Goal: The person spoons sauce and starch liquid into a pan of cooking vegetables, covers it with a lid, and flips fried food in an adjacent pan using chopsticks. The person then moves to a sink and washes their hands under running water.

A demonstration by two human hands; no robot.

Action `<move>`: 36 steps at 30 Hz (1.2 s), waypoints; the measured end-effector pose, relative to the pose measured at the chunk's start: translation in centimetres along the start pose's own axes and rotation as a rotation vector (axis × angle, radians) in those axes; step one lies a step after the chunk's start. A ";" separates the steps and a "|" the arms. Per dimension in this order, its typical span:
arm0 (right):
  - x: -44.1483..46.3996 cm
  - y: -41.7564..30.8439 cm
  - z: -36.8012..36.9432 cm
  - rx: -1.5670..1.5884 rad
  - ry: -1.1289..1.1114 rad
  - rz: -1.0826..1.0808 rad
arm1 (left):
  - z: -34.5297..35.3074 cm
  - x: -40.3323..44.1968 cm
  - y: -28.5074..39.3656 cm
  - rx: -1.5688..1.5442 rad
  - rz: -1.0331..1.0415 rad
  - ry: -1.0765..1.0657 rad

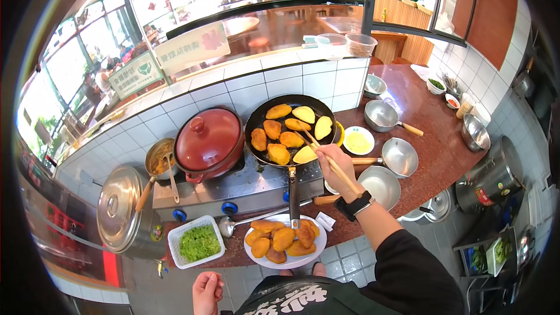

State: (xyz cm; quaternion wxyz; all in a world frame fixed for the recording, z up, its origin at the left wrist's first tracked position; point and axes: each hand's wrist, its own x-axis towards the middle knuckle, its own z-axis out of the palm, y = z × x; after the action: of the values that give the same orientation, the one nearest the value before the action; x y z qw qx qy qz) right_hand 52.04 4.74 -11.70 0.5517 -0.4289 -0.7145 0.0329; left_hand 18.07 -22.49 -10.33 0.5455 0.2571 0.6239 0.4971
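My right hand [336, 163] is closed around a pair of wooden chopsticks [339, 171], whose tips reach into a black frying pan [255, 121] on the stove. In the pan lie several oval and half-moon fried cakes, some browned like the one at the lower left [278, 153], others pale yellow like one at the right [323, 128]. The chopstick tips are by a golden cake [297, 124]; I cannot tell whether they grip it. My left hand [207, 293] hangs low near my body, fingers curled, holding nothing visible. Near it, browned cakes [284, 238] are piled on a white plate [263, 257].
Left of the pan stand a red lidded pot [209, 140], a small saucepan [157, 157] and a tall steel pot [121, 210]. Chopped greens [200, 241] fill a white basket [220, 238]. A ladle [226, 226] lies along the stove. Steel pans [400, 157] and a yellow-filled bowl [358, 140] sit at right.
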 end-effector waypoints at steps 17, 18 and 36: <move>0.7 1.2 -1.3 0.300 0.030 0.283 | 0.1 0.2 0.1 -0.019 -0.026 -0.002; 0.7 0.9 -1.2 0.290 0.026 0.269 | 0.0 0.2 0.2 -0.019 -0.025 0.002; 1.3 -0.7 -1.0 0.640 -0.034 0.518 | -0.8 0.0 -0.6 -0.045 -0.013 0.032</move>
State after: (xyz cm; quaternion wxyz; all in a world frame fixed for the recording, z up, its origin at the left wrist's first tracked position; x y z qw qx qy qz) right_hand 52.45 4.68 -9.96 0.6190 -0.4007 -0.5456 0.3983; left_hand 17.42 -23.00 -10.95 0.5442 0.2325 0.6231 0.5114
